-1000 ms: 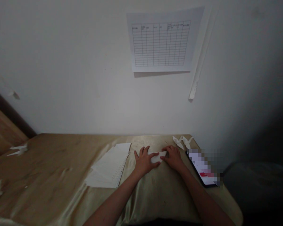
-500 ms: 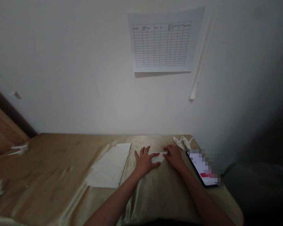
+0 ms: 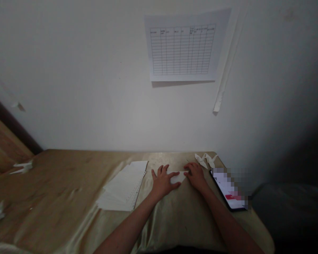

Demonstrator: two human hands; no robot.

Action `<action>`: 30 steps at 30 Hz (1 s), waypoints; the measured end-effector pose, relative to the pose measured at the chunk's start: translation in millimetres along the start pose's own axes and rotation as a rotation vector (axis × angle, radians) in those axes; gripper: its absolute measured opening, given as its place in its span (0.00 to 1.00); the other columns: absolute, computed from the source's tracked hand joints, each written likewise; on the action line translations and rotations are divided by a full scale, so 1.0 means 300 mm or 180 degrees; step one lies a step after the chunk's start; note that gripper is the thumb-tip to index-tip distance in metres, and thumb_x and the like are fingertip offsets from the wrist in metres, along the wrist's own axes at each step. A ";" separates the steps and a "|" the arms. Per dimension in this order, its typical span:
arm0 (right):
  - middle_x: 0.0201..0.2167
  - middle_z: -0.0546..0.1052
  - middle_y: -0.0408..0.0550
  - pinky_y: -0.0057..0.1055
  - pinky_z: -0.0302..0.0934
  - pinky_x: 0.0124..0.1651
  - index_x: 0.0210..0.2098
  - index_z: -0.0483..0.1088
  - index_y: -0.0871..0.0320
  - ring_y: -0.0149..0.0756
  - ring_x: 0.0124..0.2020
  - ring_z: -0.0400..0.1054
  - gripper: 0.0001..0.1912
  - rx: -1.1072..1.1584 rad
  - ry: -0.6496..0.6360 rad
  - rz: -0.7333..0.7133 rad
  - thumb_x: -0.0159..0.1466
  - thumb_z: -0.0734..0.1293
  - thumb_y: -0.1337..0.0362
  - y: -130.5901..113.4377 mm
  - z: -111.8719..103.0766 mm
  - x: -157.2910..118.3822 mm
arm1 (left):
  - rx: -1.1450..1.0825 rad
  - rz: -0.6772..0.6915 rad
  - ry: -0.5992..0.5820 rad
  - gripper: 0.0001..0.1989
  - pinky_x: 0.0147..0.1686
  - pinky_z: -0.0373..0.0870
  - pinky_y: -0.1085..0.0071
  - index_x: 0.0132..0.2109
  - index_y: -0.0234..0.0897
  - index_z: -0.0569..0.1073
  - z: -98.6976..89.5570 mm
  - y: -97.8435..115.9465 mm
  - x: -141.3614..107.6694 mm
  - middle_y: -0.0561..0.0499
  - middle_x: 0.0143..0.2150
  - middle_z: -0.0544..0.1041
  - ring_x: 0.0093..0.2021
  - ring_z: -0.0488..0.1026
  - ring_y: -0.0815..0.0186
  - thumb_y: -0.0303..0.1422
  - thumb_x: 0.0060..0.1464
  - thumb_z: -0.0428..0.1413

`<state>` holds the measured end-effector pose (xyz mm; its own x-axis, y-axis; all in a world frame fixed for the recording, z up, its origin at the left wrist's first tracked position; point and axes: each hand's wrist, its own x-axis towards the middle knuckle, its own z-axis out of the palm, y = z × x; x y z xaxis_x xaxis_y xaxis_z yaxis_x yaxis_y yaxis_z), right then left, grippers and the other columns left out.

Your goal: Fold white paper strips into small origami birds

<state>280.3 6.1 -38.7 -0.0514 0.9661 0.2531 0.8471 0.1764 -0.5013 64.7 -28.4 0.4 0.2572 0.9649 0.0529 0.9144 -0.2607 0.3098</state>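
Observation:
A small white folded paper (image 3: pixel 178 177) lies flat on the cloth-covered table between my hands. My left hand (image 3: pixel 162 181) rests over its left side with the fingers spread, thumb and forefinger lying on the paper. At the paper's right corner, my right hand (image 3: pixel 195 174) has its fingers curled, the thumb and a fingertip pressed together on the edge. The palm side of both hands is hidden.
Left of my hands lies a fanned stack of white sheets (image 3: pixel 123 187). A phone (image 3: pixel 229 192) lies by the table's right edge, with folded white paper (image 3: pixel 205 160) behind it. More paper pieces (image 3: pixel 22 167) are at far left. The table (image 3: pixel 69 169) meets the wall.

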 end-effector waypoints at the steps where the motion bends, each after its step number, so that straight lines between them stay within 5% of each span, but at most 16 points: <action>1: 0.56 0.79 0.51 0.40 0.56 0.67 0.49 0.78 0.54 0.46 0.63 0.67 0.13 -0.0001 -0.0003 -0.0002 0.65 0.70 0.68 0.000 0.000 0.000 | 0.0004 0.0001 0.0005 0.28 0.70 0.36 0.22 0.63 0.70 0.75 0.000 0.000 0.000 0.49 0.78 0.60 0.78 0.50 0.37 0.58 0.56 0.64; 16: 0.54 0.80 0.51 0.36 0.59 0.60 0.47 0.79 0.55 0.43 0.57 0.70 0.15 -0.0227 0.0250 0.0268 0.68 0.63 0.73 0.033 -0.025 0.017 | -0.0007 -0.0018 -0.0028 0.28 0.70 0.36 0.21 0.63 0.70 0.75 -0.008 0.004 0.000 0.48 0.78 0.60 0.78 0.50 0.39 0.57 0.57 0.64; 30: 0.53 0.80 0.52 0.36 0.59 0.63 0.46 0.79 0.55 0.43 0.58 0.71 0.13 -0.0169 0.0189 -0.0005 0.72 0.61 0.67 0.031 -0.047 -0.001 | 0.0173 0.0133 0.0091 0.28 0.71 0.35 0.23 0.65 0.64 0.75 0.006 0.001 -0.012 0.46 0.78 0.61 0.78 0.51 0.39 0.59 0.60 0.60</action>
<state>295.7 4.8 -31.7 -0.0227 0.9526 0.3033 0.8740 0.1662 -0.4566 64.5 -31.9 -1.4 0.2871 0.9535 0.0919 0.9189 -0.3012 0.2549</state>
